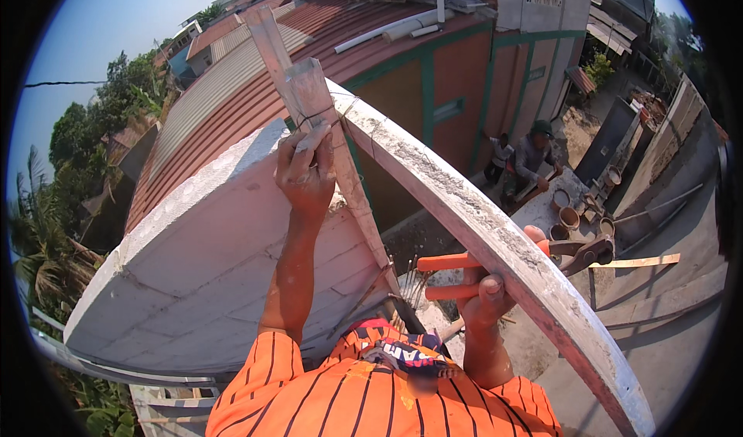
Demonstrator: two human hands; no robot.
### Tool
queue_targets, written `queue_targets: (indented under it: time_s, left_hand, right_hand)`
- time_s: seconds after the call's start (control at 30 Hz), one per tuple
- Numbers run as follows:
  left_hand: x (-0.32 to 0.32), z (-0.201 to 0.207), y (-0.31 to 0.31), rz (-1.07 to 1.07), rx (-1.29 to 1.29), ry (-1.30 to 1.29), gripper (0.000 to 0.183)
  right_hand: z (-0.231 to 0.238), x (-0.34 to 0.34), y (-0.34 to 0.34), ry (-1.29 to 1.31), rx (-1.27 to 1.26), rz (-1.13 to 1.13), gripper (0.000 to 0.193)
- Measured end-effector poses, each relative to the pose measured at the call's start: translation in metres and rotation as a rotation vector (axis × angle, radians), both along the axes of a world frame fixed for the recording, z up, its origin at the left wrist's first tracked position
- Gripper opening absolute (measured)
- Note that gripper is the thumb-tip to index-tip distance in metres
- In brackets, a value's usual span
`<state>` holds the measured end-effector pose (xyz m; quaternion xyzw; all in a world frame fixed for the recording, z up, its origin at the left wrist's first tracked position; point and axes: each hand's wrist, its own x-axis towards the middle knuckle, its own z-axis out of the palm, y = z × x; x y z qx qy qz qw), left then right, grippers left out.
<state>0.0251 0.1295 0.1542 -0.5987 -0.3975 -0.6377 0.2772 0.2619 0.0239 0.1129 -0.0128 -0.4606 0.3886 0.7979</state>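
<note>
My left hand [307, 166] is closed, its fingers pinched at a thin tie wire [316, 117] looped round an upright wooden post [309, 89]. A second timber [267, 39] stands against the post. My right hand [486, 304] grips pincers with orange handles [447, 262], its fingers reaching round a long board [457, 197] as well. The handles stick out on the near side of this board, and the dark metal jaws [592, 253] show beyond it. Rough mortar or concrete lines the board's top edge. The board crosses the middle of the pincers and hides part of my grip.
A white block wall [224, 259] with a rough top stands at left. Below on the right, a person in a green helmet [534, 158] crouches near several buckets [569, 218], with another person behind. Thin steel bars [416, 282] rise near my body. A red metal roof [224, 104] lies beyond.
</note>
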Motion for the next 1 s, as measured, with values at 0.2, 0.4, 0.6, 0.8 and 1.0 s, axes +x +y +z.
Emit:
queue_targets:
  time_s: [0.2, 0.4, 0.6, 0.8, 1.0]
  left_hand:
    - [-0.001, 0.014, -0.011, 0.202, -0.174, 0.142, 0.028]
    - [0.009, 0.033, -0.031, 0.177, -0.42, 0.251, 0.04]
    - [0.018, 0.073, -0.03, 0.567, -0.593, 0.663, 0.034]
    - [0.042, 0.102, -0.029, 0.559, -0.852, 0.84, 0.02]
    - [0.044, 0.102, -0.018, 0.582, -0.866, 0.905, 0.009]
  right_hand:
    - [-0.008, -0.001, -0.001, 0.001, 0.013, -0.014, 0.074]
    - [-0.015, -0.004, 0.002, -0.052, -0.007, -0.184, 0.073]
    - [-0.028, 0.0, 0.01, -0.078, -0.133, -0.382, 0.08]
    - [-0.018, -0.009, 0.009, 0.051, -0.16, -0.355, 0.08]
    - [-0.01, -0.014, 0.002, 0.114, -0.229, -0.23, 0.082]
